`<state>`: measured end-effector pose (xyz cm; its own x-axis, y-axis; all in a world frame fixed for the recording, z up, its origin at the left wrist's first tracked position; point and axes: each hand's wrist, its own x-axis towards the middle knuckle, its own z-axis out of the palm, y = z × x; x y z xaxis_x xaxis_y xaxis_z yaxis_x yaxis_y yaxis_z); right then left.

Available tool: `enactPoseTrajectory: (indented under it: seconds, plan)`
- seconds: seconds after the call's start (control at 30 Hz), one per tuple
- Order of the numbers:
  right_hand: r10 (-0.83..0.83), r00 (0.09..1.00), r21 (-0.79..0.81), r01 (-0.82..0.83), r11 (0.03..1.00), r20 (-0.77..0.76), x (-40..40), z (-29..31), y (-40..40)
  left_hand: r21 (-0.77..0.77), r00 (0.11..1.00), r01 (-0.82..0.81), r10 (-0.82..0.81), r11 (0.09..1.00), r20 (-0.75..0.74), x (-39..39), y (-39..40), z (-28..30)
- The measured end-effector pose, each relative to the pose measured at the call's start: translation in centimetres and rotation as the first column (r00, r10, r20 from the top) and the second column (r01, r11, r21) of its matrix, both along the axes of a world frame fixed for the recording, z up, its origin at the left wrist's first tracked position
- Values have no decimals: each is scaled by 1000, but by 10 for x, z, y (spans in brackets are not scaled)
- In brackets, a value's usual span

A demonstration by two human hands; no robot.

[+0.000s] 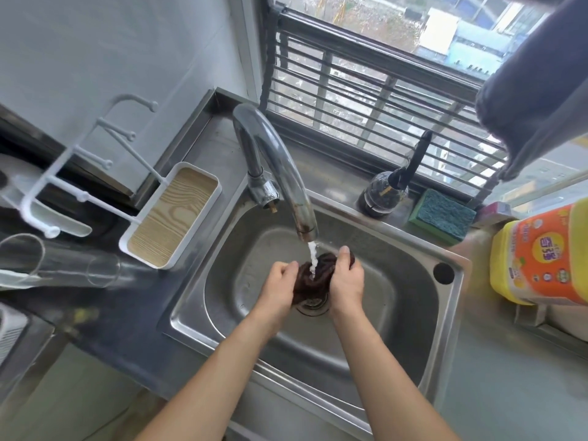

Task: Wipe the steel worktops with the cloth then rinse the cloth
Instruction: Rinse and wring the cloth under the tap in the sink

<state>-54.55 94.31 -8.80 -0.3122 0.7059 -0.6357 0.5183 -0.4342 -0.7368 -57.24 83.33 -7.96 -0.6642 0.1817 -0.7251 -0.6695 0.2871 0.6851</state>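
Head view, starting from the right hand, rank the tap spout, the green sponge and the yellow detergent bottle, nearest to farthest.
1. tap spout, just above and left of the right hand.
2. green sponge, on the sill up to the right.
3. yellow detergent bottle, at the far right edge.

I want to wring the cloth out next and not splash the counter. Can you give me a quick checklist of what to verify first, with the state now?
1. Both hands grip the cloth: left hand and right hand hold it bunched. Ok.
2. Cloth under the water stream: ok.
3. Cloth over the sink basin, above the drain: ok.
4. Faucet turned off before wringing: not ok, water runs.
5. Cloth rinsed clean: cannot tell.
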Motion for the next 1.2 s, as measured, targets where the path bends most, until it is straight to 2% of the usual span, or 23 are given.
enactPoseTrajectory:
  seconds: [0.1, 0.17, 0.27, 0.33, 0.4, 0.47, 0.6, 0.67, 0.8, 0.9, 1.0, 1.03, 1.1, 1.17, 1.2]
  plan:
    - [69, 988, -122, -86, 989, -138, 18, 1, -2, 0, 937, -313, 309, 950, 164, -9, -14, -7]
    - [146, 973, -154, -175, 972, -180, 30, 0, -12, -30, 899, -397, 395, 918, 189, -12, -17, -8]
    - [248, 945, -102, -274, 956, -214, 45, 3, -49, -60, 905, -351, 355, 935, 234, -8, -9, 5]
    - [349, 922, 35, -348, 937, -165, 53, 5, -71, -87, 941, -264, 277, 961, 196, -3, -1, 13]
    - [382, 922, 205, -363, 909, -62, 55, 6, -80, -105, 973, -178, 191, 978, 131, 1, 3, 17]
    - [333, 943, 306, -325, 895, 26, 49, 10, -78, -105, 984, -126, 137, 986, 112, 4, 7, 19]
    - [179, 983, 372, -181, 911, 40, 29, 21, -64, -9, 996, -64, 65, 998, 68, 0, 16, 29]
    - [115, 987, 294, -144, 945, 113, 14, 26, -46, 30, 999, -36, 35, 999, 34, -2, 19, 32]
    - [110, 965, -69, -96, 993, 239, -6, 13, -15, 78, 999, 1, -5, 997, 45, 2, 22, 38]
    - [8, 975, -253, 50, 966, 221, -11, 4, -12, 80, 1000, -8, 8, 997, 5, 7, 18, 39]
    - [-81, 983, -421, 145, 895, 166, -13, -2, -4, 68, 992, -121, 120, 990, 30, 5, 3, 26]
    - [-8, 984, -399, 79, 913, 176, -11, -1, -2, 50, 982, -183, 180, 982, 49, 3, -3, 22]
    - [232, 948, -165, -199, 966, 216, -1, 9, -11, 30, 956, -281, 277, 959, 94, -1, -12, 11]
    - [437, 886, 144, -458, 877, 152, 17, 24, -41, 12, 946, -315, 312, 949, 89, -5, -13, 1]
    - [488, 868, 242, -495, 835, 91, 26, 32, -59, -3, 949, -307, 306, 952, 73, -7, -11, 4]
